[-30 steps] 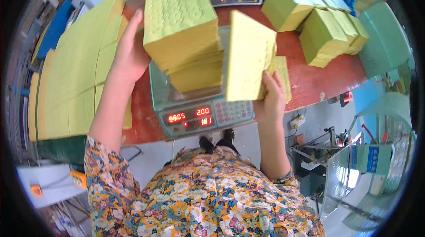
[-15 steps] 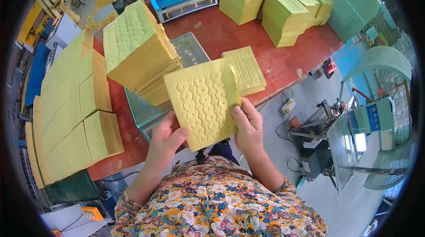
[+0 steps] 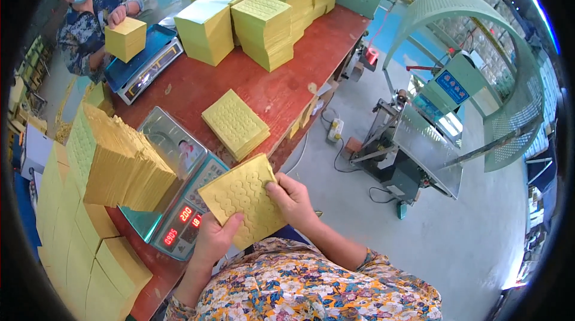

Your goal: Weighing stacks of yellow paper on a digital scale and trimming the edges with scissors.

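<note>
A thin stack of yellow embossed paper sheets is held in front of my body, tilted, with rows of round scalloped marks on its top face. My left hand grips its near left edge, thumb on top. At the right edge my right hand pinches it, thumb above. Just beyond lies a low stack of the same paper on the red table. To the left, a tall, uneven pile of yellow paper leans on a digital scale with lit red figures.
A masked co-worker rests a hand on a yellow paper block at a second scale. Tall paper stacks line the table's far side. More blocks fill the left. A metal machine stands on the right-hand floor.
My view has swung to the right, and the scale's lit display has come into sight. The held stack has tilted in my hands. The co-worker's paper block is now at the second scale.
</note>
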Demonstrator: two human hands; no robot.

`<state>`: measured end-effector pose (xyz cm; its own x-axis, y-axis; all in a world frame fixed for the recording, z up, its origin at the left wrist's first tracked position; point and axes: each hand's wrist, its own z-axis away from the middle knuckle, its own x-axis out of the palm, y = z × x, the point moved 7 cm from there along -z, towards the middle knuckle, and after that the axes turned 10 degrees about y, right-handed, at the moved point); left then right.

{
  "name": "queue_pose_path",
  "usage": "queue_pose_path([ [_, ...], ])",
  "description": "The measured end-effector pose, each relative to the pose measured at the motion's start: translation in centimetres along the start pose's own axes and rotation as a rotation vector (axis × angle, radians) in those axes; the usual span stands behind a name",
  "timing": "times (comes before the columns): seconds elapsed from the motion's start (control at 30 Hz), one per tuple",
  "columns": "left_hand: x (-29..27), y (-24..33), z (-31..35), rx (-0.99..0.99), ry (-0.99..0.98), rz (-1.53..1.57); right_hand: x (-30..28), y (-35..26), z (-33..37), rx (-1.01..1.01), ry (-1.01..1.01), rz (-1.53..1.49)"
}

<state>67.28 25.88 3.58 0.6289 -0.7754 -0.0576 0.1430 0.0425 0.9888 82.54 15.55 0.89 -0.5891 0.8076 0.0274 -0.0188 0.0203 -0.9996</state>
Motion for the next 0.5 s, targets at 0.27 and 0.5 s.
queue_pose_path([
  [0.27, 4.6, -1.9, -3.3, -0.179, 0.041, 0.081, -4.2, 1.8, -4.6, 0.014, 0.009, 0.006],
  [0.5, 9.8, -3.1, -9.2, -0.244, 0.222, 0.032, -14.6, 18.4, -19.1, 0.254, 0.121, 0.041],
])
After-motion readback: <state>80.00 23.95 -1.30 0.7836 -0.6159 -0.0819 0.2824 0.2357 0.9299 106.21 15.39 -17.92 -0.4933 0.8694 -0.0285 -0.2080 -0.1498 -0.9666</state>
